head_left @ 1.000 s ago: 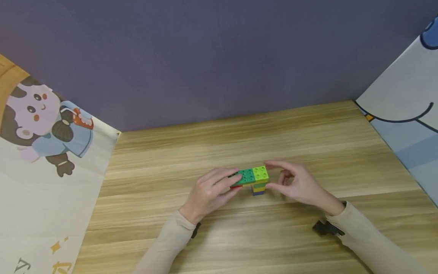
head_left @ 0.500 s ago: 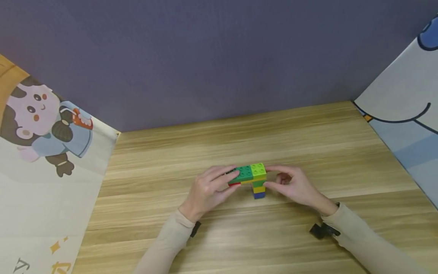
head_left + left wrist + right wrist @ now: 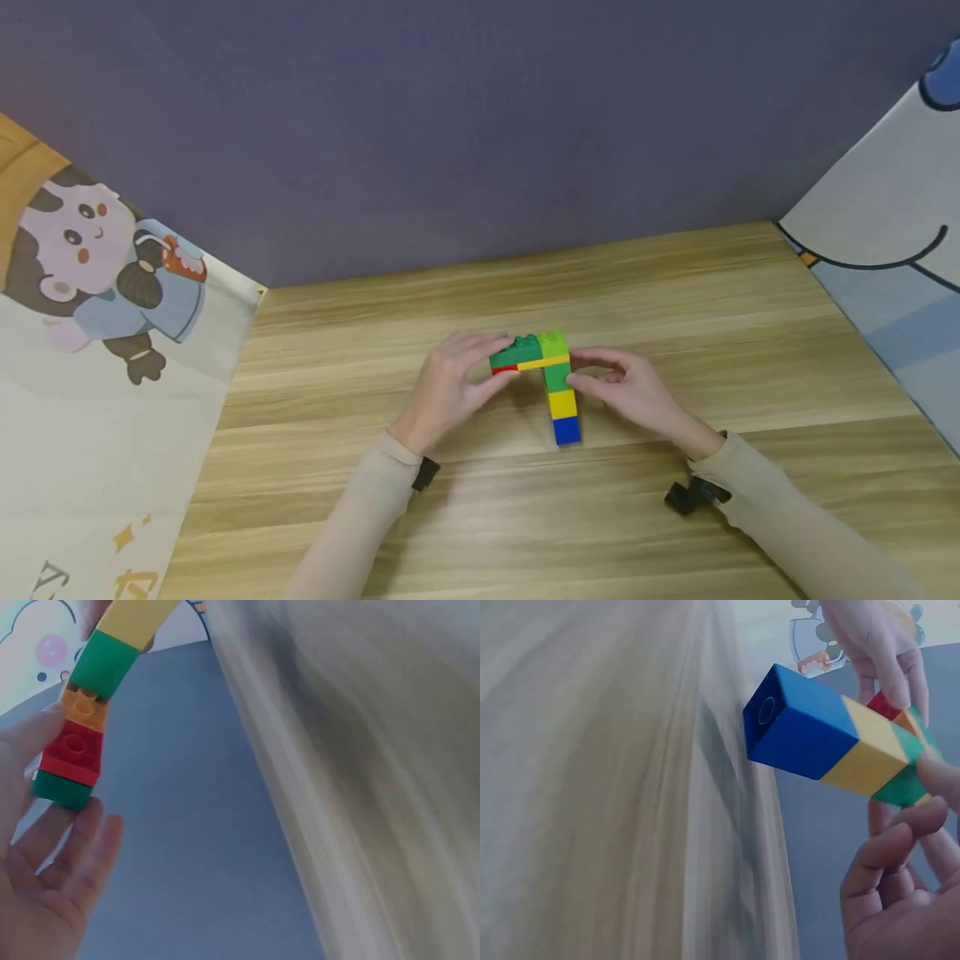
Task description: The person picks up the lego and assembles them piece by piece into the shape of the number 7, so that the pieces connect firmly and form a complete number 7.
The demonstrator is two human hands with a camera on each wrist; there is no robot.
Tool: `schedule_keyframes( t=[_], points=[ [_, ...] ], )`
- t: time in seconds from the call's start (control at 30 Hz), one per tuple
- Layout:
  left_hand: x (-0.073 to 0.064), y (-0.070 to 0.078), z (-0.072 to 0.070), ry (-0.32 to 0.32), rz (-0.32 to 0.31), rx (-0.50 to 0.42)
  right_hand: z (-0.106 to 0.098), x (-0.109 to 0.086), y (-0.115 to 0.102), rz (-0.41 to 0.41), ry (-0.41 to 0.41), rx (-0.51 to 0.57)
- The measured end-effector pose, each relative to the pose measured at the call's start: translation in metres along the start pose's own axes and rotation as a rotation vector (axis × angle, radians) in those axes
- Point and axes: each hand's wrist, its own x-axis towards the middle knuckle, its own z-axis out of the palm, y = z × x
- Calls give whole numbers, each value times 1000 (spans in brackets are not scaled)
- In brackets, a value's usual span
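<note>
Toy building bricks are joined in an upside-down L, held tilted above the table. Its leg has a blue brick [image 3: 567, 431] at the lower end, then a yellow brick [image 3: 562, 405] and a green brick [image 3: 558, 377]. Across the top run a thin yellow piece [image 3: 536, 363], a lime brick [image 3: 553, 343] and a dark green brick [image 3: 517, 350], with a red piece [image 3: 71, 750] beneath its left end. My left hand [image 3: 442, 387] grips that end between thumb and fingers. At the corner, my right hand [image 3: 637, 396] pinches the green brick. The blue brick's hollow underside shows in the right wrist view.
The wood-grain table [image 3: 315, 467] lies below both hands. Behind it rises a dark blue-grey wall [image 3: 480, 142]; cartoon-printed panels [image 3: 97, 283] flank it. Small black devices [image 3: 425, 473] sit at both wrists.
The brick build has tipped up, so its leg now shows lengthwise, and its top has moved away and slightly left. My right hand has closed in on the green brick.
</note>
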Motion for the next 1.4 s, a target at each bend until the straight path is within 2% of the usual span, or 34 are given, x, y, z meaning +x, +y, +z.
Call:
schedule_keyframes(
  t=[0.17,0.27,0.33,0.6,0.9,1.03,1.23,1.4],
  points=[
    [10,-8,2,-63,-103,-4,1,14,-1,160,-24,89],
    [15,-14,5,-106,-164,-13,1,22,0,222,-27,152],
    [18,-19,7,-137,-200,-22,1,26,1,248,-21,171],
    [25,-42,18,-248,-307,-99,-1,40,3,303,-38,122],
    [26,-57,31,-295,-324,-89,-1,50,7,303,-55,80],
    [26,-60,35,-309,-337,-72,1,54,9,303,-58,84],
    [26,-60,40,-361,-381,-59,4,55,12,350,-55,91],
    [26,-61,43,-378,-402,-50,6,55,12,344,-77,78]
  ],
)
